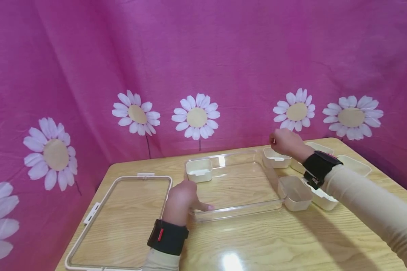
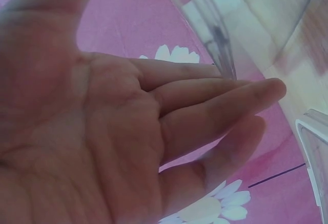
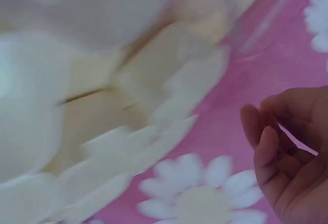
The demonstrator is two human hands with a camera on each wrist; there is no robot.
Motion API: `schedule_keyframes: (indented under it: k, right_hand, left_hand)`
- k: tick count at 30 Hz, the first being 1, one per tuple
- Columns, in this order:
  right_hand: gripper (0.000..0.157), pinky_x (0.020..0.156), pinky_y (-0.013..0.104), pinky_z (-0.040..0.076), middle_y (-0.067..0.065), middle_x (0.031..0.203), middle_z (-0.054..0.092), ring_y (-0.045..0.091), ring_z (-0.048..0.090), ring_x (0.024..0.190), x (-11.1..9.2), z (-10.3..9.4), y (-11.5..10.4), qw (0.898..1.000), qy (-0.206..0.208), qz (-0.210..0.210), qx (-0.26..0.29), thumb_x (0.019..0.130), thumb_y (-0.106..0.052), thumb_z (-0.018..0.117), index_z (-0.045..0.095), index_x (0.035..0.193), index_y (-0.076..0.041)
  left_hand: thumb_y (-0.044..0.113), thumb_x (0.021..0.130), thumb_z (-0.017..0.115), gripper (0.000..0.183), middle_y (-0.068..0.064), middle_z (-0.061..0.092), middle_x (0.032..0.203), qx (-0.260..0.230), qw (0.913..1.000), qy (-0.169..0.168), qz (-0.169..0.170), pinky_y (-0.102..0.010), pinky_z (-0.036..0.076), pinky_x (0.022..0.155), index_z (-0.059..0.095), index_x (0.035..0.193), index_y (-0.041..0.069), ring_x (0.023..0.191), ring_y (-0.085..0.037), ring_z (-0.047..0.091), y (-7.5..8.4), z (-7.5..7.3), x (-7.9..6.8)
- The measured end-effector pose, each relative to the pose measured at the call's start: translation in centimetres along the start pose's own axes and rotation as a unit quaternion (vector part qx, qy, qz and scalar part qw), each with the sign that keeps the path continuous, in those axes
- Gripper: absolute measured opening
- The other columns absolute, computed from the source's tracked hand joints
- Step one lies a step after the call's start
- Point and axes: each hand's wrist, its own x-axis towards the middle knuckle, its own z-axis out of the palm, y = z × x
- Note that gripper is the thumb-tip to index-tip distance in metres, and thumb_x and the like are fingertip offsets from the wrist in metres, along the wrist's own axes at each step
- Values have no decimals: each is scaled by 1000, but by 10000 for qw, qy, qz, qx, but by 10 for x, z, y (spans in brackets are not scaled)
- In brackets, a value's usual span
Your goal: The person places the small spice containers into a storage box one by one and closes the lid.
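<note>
My left hand point(image 1: 183, 199) is at the near left corner of a clear plastic bin point(image 1: 237, 210), its thumb lying over the front rim. In the left wrist view its fingers point(image 2: 205, 106) are straight and reach to the bin's edge. A small cream box point(image 1: 199, 171) sits inside the bin in its back left corner. My right hand point(image 1: 288, 143) is raised over another cream box point(image 1: 278, 160) beyond the bin's back right corner. Its fingers point(image 3: 266, 149) are loosely curled toward the thumb, with nothing between them.
Several more cream boxes stand right of the bin, among them a near one point(image 1: 295, 194) beside its wall. A clear lid with a white rim point(image 1: 117, 180) and clips lies on the wooden table point(image 1: 257, 244) at left. A pink flowered cloth point(image 1: 203, 56) hangs behind.
</note>
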Motion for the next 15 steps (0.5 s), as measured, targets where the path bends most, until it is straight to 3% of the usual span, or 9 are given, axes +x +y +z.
schedule_keyframes:
  k: [5, 8, 15]
  right_hand:
    - [3, 59, 45, 52, 9, 75, 66, 27, 60, 68, -22, 14, 33, 9988, -454, 173, -28, 77, 1, 70, 69, 78, -1]
    - [6, 66, 47, 54, 11, 78, 67, 27, 60, 70, -31, 21, 41, 9976, -680, 117, 80, 79, 2, 73, 70, 83, 2]
    - [6, 69, 45, 54, 5, 71, 64, 23, 56, 68, -40, 27, 48, 9979, -614, -97, 187, 79, 6, 72, 70, 76, 1]
  left_hand:
    - [47, 62, 96, 63, -7, 58, 72, 5, 10000, -64, -75, -35, 45, 63, 66, 89, -1, 68, -20, 54, -1, 0, -2]
    - [46, 61, 97, 64, -6, 57, 73, 30, 9999, -108, -76, -35, 45, 64, 67, 90, -2, 69, -20, 54, -1, 1, -3]
    - [46, 63, 96, 65, -7, 58, 74, 31, 9997, -227, -77, -35, 46, 64, 66, 94, -2, 70, -20, 55, 0, -2, -1]
